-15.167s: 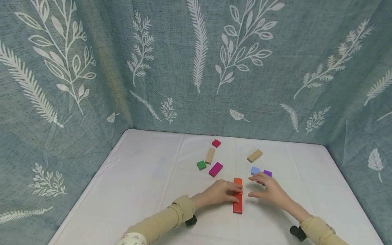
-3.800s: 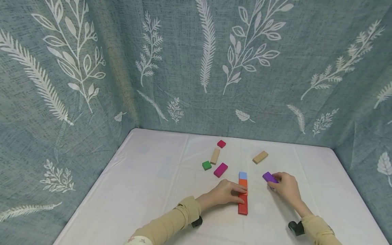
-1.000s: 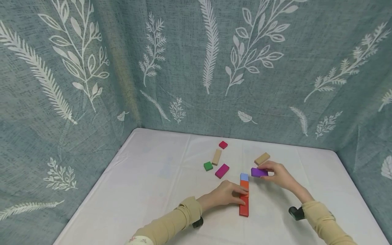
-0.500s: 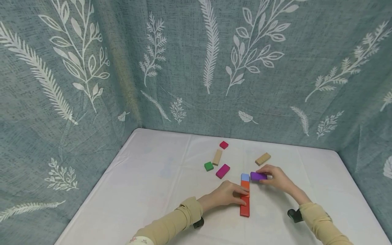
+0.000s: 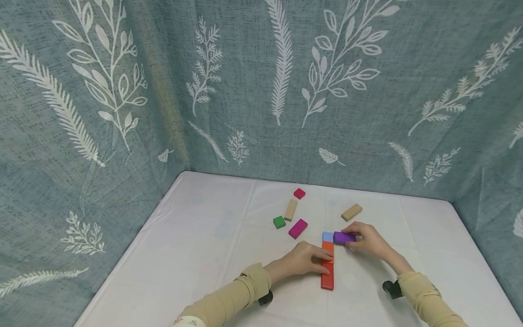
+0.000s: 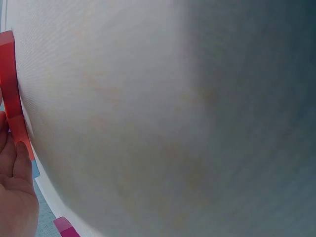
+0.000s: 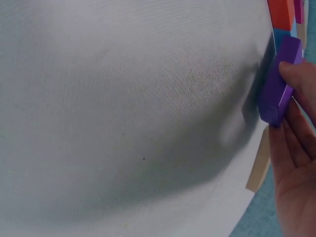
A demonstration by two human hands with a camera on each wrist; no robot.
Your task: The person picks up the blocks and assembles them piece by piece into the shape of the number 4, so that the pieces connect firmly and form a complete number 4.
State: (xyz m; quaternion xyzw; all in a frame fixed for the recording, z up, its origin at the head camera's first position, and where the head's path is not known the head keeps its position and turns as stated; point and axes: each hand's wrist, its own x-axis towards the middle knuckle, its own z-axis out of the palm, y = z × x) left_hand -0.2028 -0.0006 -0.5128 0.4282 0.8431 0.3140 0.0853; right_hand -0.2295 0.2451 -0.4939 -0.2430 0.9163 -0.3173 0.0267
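Note:
A row of blocks lies on the white table: a red block (image 5: 327, 280) nearest, an orange block (image 5: 327, 247) beyond it, and a small light blue block (image 5: 328, 236) at the far end. My left hand (image 5: 300, 260) rests at the row, its fingertips touching the orange block and its thumb the red one. A purple block (image 5: 344, 238) sits crosswise just right of the blue block. My right hand (image 5: 369, 240) pinches its right part between thumb and fingers. In the right wrist view the purple block (image 7: 280, 81) looks slightly tilted beside the blue one; whether they touch cannot be told.
Beyond the row lie a magenta block (image 5: 298, 228), a small green block (image 5: 279, 222), a plain wooden block (image 5: 291, 210) and a small crimson block (image 5: 299, 194). Another wooden block (image 5: 352, 212) lies behind my right hand. A patterned curtain (image 5: 253, 91) encloses the table.
Over the last second my right hand has brought the purple block slightly nearer to me, lower and level with the blue block. The left hand has stayed in place on the row.

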